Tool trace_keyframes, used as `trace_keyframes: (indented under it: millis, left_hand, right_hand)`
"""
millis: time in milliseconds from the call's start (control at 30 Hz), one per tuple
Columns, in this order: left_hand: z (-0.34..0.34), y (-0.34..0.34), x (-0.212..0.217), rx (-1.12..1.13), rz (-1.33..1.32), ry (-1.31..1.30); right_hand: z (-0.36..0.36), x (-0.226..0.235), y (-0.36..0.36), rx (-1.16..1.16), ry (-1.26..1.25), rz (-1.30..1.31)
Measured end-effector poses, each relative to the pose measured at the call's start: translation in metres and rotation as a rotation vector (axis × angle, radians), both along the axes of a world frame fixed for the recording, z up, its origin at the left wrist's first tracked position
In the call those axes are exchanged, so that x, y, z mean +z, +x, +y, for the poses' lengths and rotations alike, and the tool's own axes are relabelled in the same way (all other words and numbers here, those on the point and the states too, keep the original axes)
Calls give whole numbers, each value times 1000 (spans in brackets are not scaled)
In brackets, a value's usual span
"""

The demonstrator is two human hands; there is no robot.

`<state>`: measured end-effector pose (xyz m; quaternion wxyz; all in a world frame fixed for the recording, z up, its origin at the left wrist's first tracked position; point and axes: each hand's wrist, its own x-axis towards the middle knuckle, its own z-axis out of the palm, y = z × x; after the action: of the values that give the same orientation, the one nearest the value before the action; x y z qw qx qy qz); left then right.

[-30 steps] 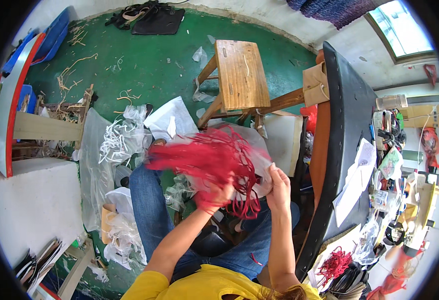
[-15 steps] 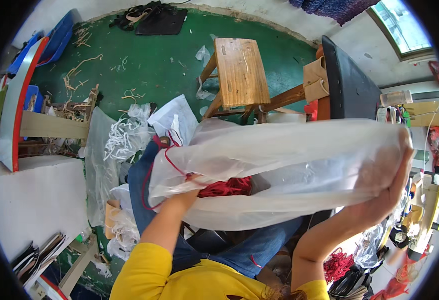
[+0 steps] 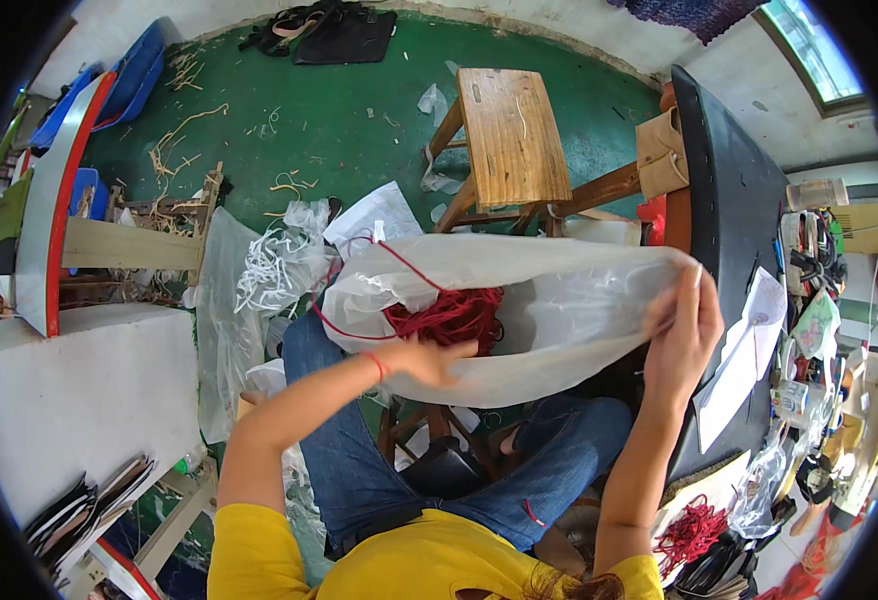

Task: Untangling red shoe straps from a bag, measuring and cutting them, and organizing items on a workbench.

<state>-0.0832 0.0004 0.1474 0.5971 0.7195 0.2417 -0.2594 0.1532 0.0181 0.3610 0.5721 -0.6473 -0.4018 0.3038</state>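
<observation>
A translucent plastic bag (image 3: 569, 375) lies sideways across my lap, its mouth spread wide. Inside its left part sits a bundle of dark red cord (image 3: 454, 318), and a loose strand loops out over the left rim. My right hand (image 3: 687, 325) grips the bag's right end, with some fingers seen through the plastic. At the near rim, beside the cord bundle, is my left hand (image 3: 424, 362), slightly blurred, its fingers apart and reaching over the bag's edge. Whether it touches the cord is unclear.
A wooden stool (image 3: 514, 140) stands ahead. To the right is a black-topped table (image 3: 724, 200) bearing a white paper sheet (image 3: 744, 360); more red cord (image 3: 694, 535) lies lower right. White strips (image 3: 271, 272) and plastic sheeting lie left, near a white box-like surface (image 3: 89, 400).
My left hand has moved from the bag's left end toward the near rim, exposing more red cord. The right hand has come leftward, and the bag's right end with it.
</observation>
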Motion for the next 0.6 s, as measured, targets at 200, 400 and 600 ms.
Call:
trace_keyframes:
  millis: [200,400,600]
  left_hand:
    - [-12,-20,87,139,96,-95]
    - [-32,-2,163,50,-255,184]
    - [-92,47,90,379,-475,594]
  right_hand:
    - [74,21,78,-106,205,30]
    - [99,12,185,-207,124,-190]
    - [-20,-43,5,311,-126,-1018]
